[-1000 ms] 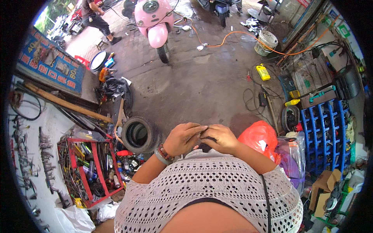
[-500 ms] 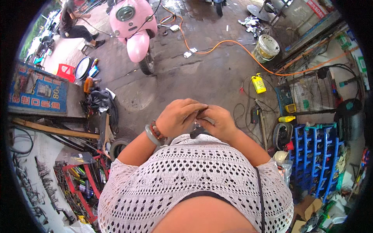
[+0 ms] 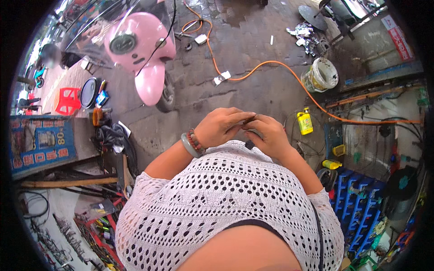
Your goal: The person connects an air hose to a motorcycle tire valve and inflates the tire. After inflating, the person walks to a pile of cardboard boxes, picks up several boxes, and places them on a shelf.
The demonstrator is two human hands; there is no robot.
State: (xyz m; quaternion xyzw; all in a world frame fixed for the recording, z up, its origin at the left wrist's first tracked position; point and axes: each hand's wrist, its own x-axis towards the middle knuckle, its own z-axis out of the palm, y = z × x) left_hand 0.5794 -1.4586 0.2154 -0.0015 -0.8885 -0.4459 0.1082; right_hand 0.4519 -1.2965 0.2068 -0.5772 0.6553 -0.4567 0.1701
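In front of my waist my left hand (image 3: pixel 227 125) and my right hand (image 3: pixel 267 132) meet at the fingertips. Both have bent fingers and thumbs pressed in. A dark patch shows where the fingertips come together; whether it is a small thing or stained fingers, I cannot make out. On my left wrist sit a pale bangle (image 3: pixel 190 145) and a beaded bracelet (image 3: pixel 195 140). Below the hands is my white knitted top (image 3: pixel 217 180). Neither hand touches anything on the floor.
A pink scooter (image 3: pixel 149 86) stands ahead on the left. An orange hose or cable (image 3: pixel 289 67) curves across the paved floor toward a dirty white bucket (image 3: pixel 319 75). A yellow pump bottle (image 3: pixel 305 122) and a blue rack (image 3: pixel 357 198) are on the right; a red stool (image 3: pixel 68 101) is on the left.
The view has tilted and turned, so the scooter now appears lower and further left, and its clear windshield shows. My hands stay together at the fingertips, a little higher and further right in the picture.
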